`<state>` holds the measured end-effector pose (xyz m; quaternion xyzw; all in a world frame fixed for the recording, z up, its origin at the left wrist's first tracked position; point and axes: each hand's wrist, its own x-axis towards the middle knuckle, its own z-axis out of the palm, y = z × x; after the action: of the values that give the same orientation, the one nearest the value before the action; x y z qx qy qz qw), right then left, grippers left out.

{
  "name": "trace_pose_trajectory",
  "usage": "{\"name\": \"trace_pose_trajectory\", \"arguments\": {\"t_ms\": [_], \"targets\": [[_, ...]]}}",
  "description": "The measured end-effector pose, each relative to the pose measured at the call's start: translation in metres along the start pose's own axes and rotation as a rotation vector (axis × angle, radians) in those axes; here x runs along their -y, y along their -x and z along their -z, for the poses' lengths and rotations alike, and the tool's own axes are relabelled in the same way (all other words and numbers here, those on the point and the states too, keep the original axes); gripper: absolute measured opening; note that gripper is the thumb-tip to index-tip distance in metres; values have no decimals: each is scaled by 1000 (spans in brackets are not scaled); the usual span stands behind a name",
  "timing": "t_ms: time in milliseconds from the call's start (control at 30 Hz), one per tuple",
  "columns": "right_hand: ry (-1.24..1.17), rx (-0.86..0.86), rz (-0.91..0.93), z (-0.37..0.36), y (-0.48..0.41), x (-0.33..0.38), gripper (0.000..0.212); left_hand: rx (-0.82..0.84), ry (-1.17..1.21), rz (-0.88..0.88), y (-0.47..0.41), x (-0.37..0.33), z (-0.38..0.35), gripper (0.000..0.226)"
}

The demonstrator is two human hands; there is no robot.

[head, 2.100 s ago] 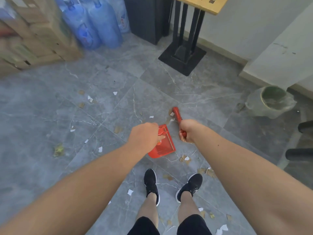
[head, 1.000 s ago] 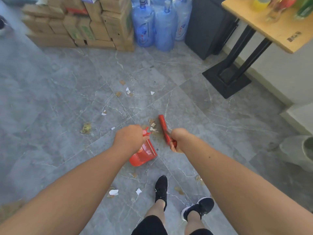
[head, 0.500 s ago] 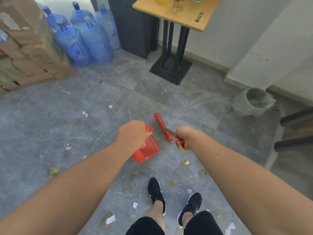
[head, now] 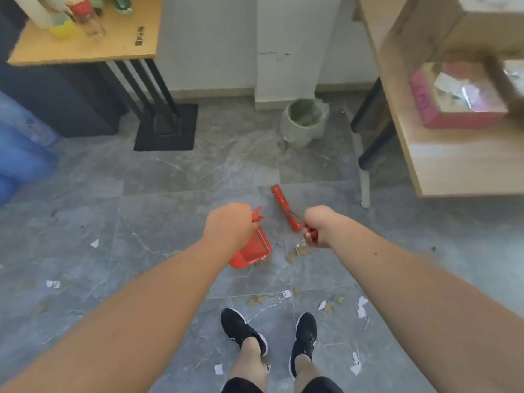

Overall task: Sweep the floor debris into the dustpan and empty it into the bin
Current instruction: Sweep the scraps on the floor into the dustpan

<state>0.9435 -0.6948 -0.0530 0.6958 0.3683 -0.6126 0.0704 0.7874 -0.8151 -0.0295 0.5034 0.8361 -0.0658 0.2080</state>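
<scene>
Above grey tiles, red dustpan [head: 251, 251] in left hand [head: 228, 226], red brush [head: 285, 207] in right hand [head: 319, 226]

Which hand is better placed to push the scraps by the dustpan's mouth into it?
Right. The right hand holds the brush, and the scraps lie just below it, beside the dustpan. The left hand is busy gripping the dustpan's handle.

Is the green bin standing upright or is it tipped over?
Upright: the bin stands on the floor by the wall, its round opening facing up.
</scene>
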Motion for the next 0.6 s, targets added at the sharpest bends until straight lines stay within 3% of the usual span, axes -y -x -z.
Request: {"name": "trace_pose_trajectory", "arguments": {"t_ms": [267,600], "targets": [[-180,-82,-62,132,-18,-49,22,6,-63,-168,-23,-131,-17,44],[-341,-148,-204,236,-49,-102,16,3,-91,-287,-38,-246,-36,43]]}}
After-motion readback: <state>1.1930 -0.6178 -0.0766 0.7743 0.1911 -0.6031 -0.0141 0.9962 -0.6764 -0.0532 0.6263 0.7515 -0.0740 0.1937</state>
